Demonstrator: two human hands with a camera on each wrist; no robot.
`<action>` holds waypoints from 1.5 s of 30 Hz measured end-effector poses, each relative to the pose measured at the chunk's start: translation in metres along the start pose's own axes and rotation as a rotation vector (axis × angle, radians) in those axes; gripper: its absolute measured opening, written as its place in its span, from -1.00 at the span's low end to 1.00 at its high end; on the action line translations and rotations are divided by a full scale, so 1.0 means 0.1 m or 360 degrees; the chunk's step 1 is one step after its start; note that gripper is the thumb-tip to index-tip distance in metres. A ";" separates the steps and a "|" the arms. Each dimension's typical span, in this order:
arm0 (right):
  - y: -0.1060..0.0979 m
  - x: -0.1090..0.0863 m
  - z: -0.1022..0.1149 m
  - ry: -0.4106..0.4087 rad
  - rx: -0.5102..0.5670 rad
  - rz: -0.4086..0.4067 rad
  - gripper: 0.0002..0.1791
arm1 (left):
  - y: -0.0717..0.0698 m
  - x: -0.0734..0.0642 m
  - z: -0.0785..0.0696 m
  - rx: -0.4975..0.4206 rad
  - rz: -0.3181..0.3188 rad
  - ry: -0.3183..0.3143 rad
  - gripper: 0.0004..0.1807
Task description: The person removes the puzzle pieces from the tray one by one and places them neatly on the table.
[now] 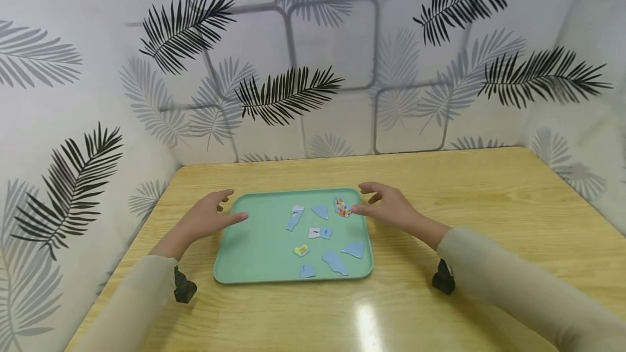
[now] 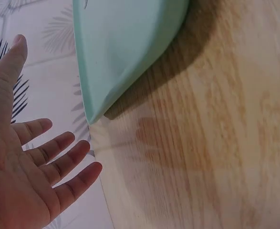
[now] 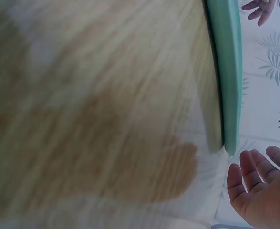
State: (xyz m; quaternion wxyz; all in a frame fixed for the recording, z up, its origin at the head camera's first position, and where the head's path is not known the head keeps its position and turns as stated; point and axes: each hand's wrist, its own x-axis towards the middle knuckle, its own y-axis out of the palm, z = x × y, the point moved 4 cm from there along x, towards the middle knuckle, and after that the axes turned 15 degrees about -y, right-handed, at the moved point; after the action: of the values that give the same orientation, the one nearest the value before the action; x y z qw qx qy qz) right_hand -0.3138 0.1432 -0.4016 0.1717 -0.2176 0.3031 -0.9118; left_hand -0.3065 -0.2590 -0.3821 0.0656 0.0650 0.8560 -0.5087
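A mint-green tray (image 1: 259, 243) lies on the wooden table with several paper-like cutouts on it. Among these are a blue triangle (image 1: 320, 211), a multicoloured piece (image 1: 341, 207), a yellow piece (image 1: 301, 250) and a long blue piece (image 1: 335, 263). My left hand (image 1: 210, 215) hovers at the tray's left edge, fingers spread and holding nothing; the left wrist view shows its palm beside the tray corner. At the right edge, my right hand (image 1: 388, 208) has its thumb over the rim near the multicoloured piece. Its fingers are loosely bent around nothing.
The wooden table (image 1: 464, 189) extends to the right of the tray and in front of it. Behind and to the left stands a pale wall covering (image 1: 332, 42) with leaf prints. Both sleeved forearms reach in from the front, with a dark device (image 1: 443, 277) under the right wrist.
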 end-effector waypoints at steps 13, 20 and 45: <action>0.22 0.07 -0.06 0.0123 0.0053 0.0035 -0.22 | 0.08 0.06 0.21 -0.0196 0.0098 -0.0138 -0.02; 0.27 0.12 -0.09 0.0107 0.0003 0.0066 -0.26 | 0.16 0.09 0.28 -0.0415 0.0198 -0.0264 -0.07; 0.35 0.24 -0.04 0.0147 -0.0170 0.0088 -0.36 | 0.21 0.18 0.36 -0.0792 0.0355 -0.0371 -0.27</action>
State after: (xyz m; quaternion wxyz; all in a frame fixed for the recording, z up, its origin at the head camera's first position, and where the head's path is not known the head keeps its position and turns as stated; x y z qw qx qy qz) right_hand -0.3300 0.1079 -0.4191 0.1708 -0.1757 0.3649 -0.8982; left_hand -0.3185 -0.2801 -0.4202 0.2329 0.0816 0.9287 -0.2769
